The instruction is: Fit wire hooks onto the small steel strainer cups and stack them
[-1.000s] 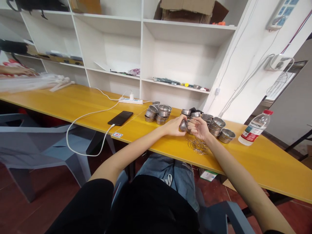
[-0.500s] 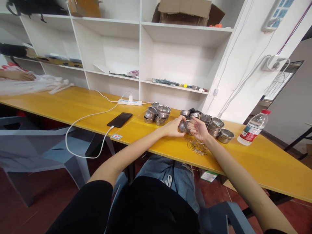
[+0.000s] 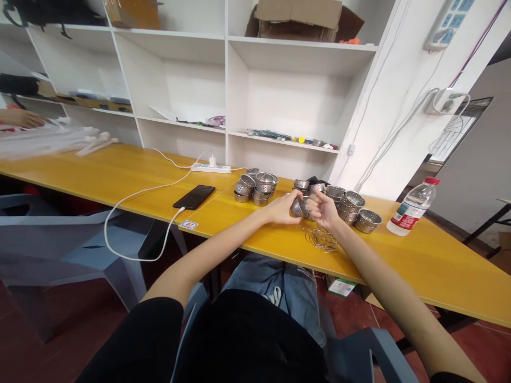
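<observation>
My left hand is wrapped round a small perforated metal strainer cup, held tilted just above the table with its opening towards the right. Close against that opening, my right hand has its fingers curled in; what they pinch, if anything, is hidden. Below my right hand lies a loose pile of thin wire rings. Stacked strainer cups stand beyond my left hand, and more cups are grouped behind and right of my right hand. A single cup sits at that group's right end.
A water bottle with a red cap stands on the yellow table. A black phone with a white cable lies left, near a power strip. At far left, another person's hand rests by white plastic material.
My hands keep nearly the same pose around the strainer cup. The whole view has shifted slightly, and the other person's hand at far left has moved a little.
</observation>
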`<state>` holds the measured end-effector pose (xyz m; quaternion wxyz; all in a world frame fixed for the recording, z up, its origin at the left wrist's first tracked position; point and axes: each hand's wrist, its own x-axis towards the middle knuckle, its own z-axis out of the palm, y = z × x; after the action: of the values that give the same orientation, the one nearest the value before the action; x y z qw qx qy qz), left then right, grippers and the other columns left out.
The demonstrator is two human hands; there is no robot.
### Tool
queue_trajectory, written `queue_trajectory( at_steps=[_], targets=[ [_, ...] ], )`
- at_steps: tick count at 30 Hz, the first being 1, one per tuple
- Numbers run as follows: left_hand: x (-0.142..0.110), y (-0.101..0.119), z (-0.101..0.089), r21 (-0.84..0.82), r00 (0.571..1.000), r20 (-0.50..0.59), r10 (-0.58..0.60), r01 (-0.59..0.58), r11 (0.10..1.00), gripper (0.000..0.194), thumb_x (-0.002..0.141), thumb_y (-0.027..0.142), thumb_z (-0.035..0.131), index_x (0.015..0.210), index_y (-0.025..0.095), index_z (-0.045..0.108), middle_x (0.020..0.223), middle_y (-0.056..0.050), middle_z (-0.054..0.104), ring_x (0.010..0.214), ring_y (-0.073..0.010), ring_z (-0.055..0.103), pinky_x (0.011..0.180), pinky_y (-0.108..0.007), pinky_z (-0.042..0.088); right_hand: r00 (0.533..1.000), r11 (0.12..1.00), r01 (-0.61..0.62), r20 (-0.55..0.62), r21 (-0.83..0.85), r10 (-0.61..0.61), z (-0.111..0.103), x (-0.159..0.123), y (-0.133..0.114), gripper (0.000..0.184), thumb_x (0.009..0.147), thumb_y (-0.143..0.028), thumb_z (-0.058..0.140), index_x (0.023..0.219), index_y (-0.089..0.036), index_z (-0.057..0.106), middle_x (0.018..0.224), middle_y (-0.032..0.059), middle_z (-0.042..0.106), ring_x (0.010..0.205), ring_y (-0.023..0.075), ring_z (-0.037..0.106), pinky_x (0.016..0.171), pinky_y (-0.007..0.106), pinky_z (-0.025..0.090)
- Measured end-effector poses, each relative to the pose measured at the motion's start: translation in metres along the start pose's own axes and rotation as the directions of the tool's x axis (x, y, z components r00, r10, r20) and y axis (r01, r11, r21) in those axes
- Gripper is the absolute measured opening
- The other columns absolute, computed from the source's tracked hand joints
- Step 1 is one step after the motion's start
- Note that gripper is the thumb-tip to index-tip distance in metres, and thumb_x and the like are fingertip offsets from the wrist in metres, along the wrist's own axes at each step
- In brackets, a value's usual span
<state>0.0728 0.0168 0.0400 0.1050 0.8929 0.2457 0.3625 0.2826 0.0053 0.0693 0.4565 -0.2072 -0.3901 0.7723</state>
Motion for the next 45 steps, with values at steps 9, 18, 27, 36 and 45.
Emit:
queue_trajectory(
  at_steps=[9,18,27,36,45],
  targets=[
    [0.000,0.001,-0.001,-0.014,1.000,0.004,-0.004,0.004,1.000,0.062,0.075,0.039,0.075,0.125,0.022,0.043,0.119,-0.010,0.064,0.104,-0.0273,0.066,0.089,-0.039,0.053,0.997,0.999,-0.035,0.070,-0.023,0.037,-0.004,0.001,0.000,0.071,0.092,-0.048,0.074,0.067,-0.024,0.011,0.054,-0.0101,0.016,0.043,0.0046,0.014,0.030,0.013,0.016],
    [-0.001,0.002,-0.001,0.001,1.000,0.007,0.001,-0.001,1.000,0.057,0.076,0.040,0.074,0.121,0.023,0.044,0.114,-0.009,0.065,0.099,-0.0266,0.066,0.086,-0.039,0.053,0.995,0.990,-0.102,-0.011,-0.101,0.102,-0.002,0.000,0.004,0.061,0.083,-0.040,0.067,0.063,-0.025,0.011,0.053,-0.0087,0.015,0.045,0.0070,0.012,0.030,0.016,0.016],
    [0.001,-0.003,0.001,-0.038,1.000,0.004,0.015,-0.015,0.999,0.068,0.076,0.038,0.076,0.130,0.023,0.039,0.128,-0.013,0.063,0.112,-0.0296,0.066,0.096,-0.043,0.053,0.998,0.884,-0.063,-0.057,-0.463,0.041,0.012,-0.004,-0.001,0.057,0.088,-0.048,0.067,0.061,-0.025,0.022,0.053,-0.0099,0.017,0.046,0.0060,0.009,0.034,0.016,0.009],
    [0.004,-0.014,0.005,-0.035,0.997,-0.025,-0.072,0.072,0.997,0.075,0.071,0.050,0.087,0.127,0.022,0.045,0.128,-0.015,0.065,0.117,-0.0337,0.067,0.099,-0.047,0.054,0.902,0.357,0.107,-0.060,-0.928,-0.428,0.014,-0.010,0.000,0.055,0.087,-0.073,0.064,0.074,-0.023,0.046,0.053,-0.0074,0.036,0.042,0.0081,0.032,0.038,0.022,0.024],
    [0.006,-0.023,0.007,0.013,0.997,-0.026,-0.067,0.067,0.998,0.087,0.069,0.051,0.089,0.136,0.022,0.041,0.138,-0.017,0.061,0.126,-0.0367,0.064,0.103,-0.049,0.053,0.889,-0.014,0.202,0.189,-0.979,-0.417,0.004,-0.006,0.001,0.036,0.096,-0.056,0.054,0.089,-0.021,0.055,0.069,-0.0018,0.056,0.065,0.0154,0.049,0.061,0.027,0.038]
  ],
)
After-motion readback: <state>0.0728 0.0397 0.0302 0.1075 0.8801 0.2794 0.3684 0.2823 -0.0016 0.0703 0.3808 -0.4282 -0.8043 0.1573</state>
